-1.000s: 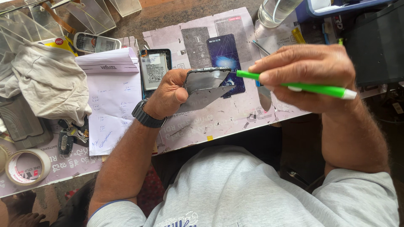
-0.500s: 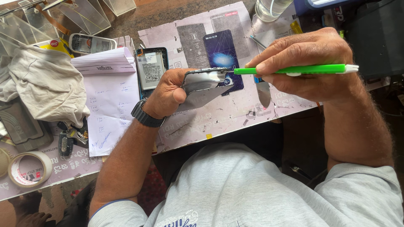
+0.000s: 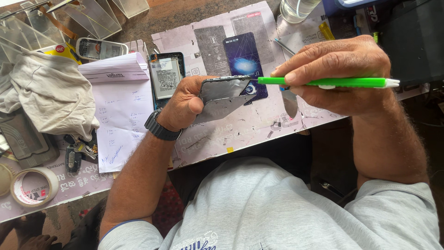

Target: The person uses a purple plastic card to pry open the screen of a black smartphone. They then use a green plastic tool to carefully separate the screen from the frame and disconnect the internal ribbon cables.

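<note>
Head view, single frame, looking down over the person's grey shirt.

Item 1. Left hand [image 3: 185, 104], black wristwatch [image 3: 159, 127] on the wrist: fingers curled shut around a flat dark-grey phone panel with a glossy face [image 3: 222, 95], held tilted above the work surface, thumb pressed on its near side. The panel sits just left of frame centre.

Item 2. Right hand [image 3: 342, 76]: fingers pinched closed along a slim bright-green plastic tool with a white end [image 3: 323, 82], lying roughly level, its fine tip touching the panel's upper right edge at the 3 o'clock side of the left hand.

Item 3. Pale pink printed work mat [image 3: 259, 125], scuffed, beneath both hands.

Item 4. Opened blue-edged phone body with its battery exposed [image 3: 166, 76], flat on the mat at 11 o'clock from the left hand, just beside it.

Item 5. Dark blue rectangular card with a starburst print [image 3: 243, 58], at 12 o'clock from the panel (partly covered by it).

Item 6. White lined notepad with handwriting [image 3: 120, 106], at 9 o'clock from the left hand.

Item 7. Crumpled off-white cloth [image 3: 46, 92], further out at 9 o'clock.

Item 8. Roll of tape [image 3: 33, 186], at 8 o'clock near the left edge.

Item 9. Clear glass tumbler [image 3: 298, 9], at 12 o'clock on the top edge.
</note>
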